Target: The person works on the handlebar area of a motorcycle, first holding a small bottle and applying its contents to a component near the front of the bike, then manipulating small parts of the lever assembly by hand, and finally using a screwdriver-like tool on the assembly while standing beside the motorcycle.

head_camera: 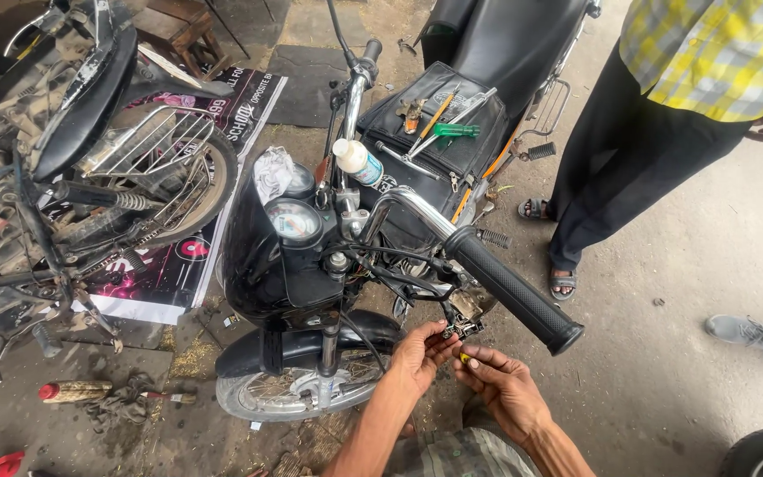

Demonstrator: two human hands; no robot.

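Note:
A black motorcycle (311,265) stands before me, seen from its front, with its handlebar grip (514,290) pointing toward me. Below that grip my left hand (419,353) pinches a small black switch part (463,329) that hangs from the bike's cables. My right hand (503,382) sits just beside it, fingertips closed on a small yellow piece (464,359) under the part. Both hands are close together, near the front wheel (298,393).
Tools, a green-handled screwdriver (454,131) and a white bottle (357,162) lie on the tank bag. A dismantled motorcycle (72,159) lies at left on a printed banner. A person in a yellow checked shirt (664,106) stands at right. Another shoe (739,329) is further right.

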